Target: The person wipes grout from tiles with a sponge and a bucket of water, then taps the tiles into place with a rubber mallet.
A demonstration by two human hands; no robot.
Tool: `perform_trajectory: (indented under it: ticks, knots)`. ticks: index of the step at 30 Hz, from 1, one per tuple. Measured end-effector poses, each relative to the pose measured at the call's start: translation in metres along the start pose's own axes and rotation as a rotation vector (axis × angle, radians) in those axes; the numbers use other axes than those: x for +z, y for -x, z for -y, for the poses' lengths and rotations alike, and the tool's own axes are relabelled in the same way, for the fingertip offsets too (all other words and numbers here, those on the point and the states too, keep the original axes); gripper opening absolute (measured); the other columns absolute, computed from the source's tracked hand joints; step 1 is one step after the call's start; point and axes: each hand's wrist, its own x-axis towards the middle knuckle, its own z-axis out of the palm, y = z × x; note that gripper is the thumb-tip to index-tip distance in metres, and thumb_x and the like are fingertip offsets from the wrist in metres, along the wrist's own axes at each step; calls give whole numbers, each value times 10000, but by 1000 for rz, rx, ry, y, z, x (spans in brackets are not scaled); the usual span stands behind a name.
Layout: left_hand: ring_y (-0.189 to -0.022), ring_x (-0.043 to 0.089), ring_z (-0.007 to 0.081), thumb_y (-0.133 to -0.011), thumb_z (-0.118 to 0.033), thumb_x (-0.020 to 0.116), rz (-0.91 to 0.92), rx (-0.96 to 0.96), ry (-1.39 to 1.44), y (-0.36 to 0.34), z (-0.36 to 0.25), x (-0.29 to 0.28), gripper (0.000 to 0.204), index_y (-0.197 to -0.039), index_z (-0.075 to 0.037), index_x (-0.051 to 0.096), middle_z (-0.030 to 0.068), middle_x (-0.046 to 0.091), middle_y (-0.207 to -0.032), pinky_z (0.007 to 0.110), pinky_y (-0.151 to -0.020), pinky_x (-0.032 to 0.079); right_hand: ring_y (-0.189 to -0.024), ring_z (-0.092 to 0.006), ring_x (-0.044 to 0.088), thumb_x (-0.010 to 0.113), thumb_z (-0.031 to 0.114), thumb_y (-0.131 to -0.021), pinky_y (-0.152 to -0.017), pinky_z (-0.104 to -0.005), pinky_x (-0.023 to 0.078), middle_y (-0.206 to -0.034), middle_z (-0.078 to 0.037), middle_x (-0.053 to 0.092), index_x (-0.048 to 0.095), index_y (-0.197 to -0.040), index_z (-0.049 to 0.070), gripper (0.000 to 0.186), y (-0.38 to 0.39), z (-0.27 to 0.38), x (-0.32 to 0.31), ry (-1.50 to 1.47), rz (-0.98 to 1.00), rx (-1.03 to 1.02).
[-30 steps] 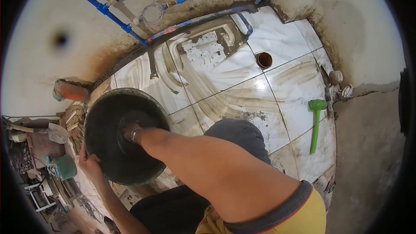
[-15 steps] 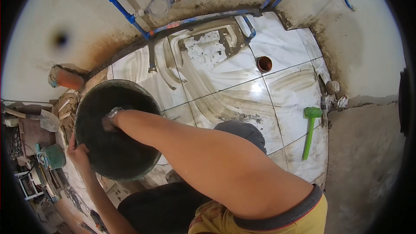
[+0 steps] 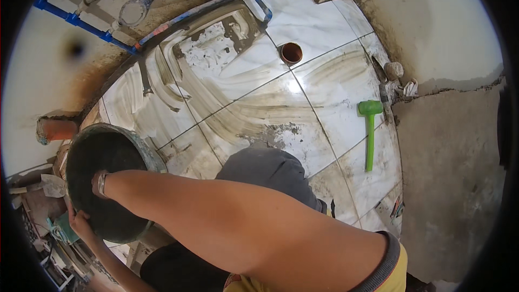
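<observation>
A large dark bucket (image 3: 147, 150) stands tilted at the left, its mouth toward me. My left hand (image 3: 81, 224) is closed on its near left rim. My right arm reaches across my body into the bucket, a metal band round the wrist. Only the back part of my right hand (image 3: 98, 183) shows against the dark inside; its fingers and anything they may hold are hidden. A green mallet (image 3: 370, 130) lies on the tiles at the right, apart from both hands.
White floor tiles (image 3: 338, 97) bear smears of grey-brown paste. A short round pipe (image 3: 291, 53) opens in the floor; an orange pipe (image 3: 57, 129) juts from the left wall. Blue piping (image 3: 89, 27) with meters runs along the wall. A green container (image 3: 64, 228) stands among clutter at left.
The view has turned, so the floor, pipes and mallet sit further left and higher. The bucket appears lower left and more tilted, with my right hand still inside and my left on its rim.
</observation>
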Motion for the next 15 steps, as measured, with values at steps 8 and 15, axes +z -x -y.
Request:
perform_trajectory:
  ticks: [8, 15]
  knots:
    - [-680, 516, 71, -745, 1, 469, -126, 18, 15, 14, -11, 9, 679, -1412, 72, 570, 36, 685, -955, 210, -607, 394, -1199, -276, 681, 799, 250, -804, -909, -410, 570, -1288, -35, 723, 789, -1165, 164, 371, 35, 40, -34, 47, 33, -91]
    - [-672, 489, 72, -760, -23, 478, 13, 30, 14, 3, 6, 9, 668, -1418, 64, 561, -8, 610, -827, 205, -618, 385, -1174, -295, 694, 724, 249, -836, -918, -412, 562, -1247, -104, 734, 767, -1203, 139, 386, 53, 19, -44, 163, 12, -225]
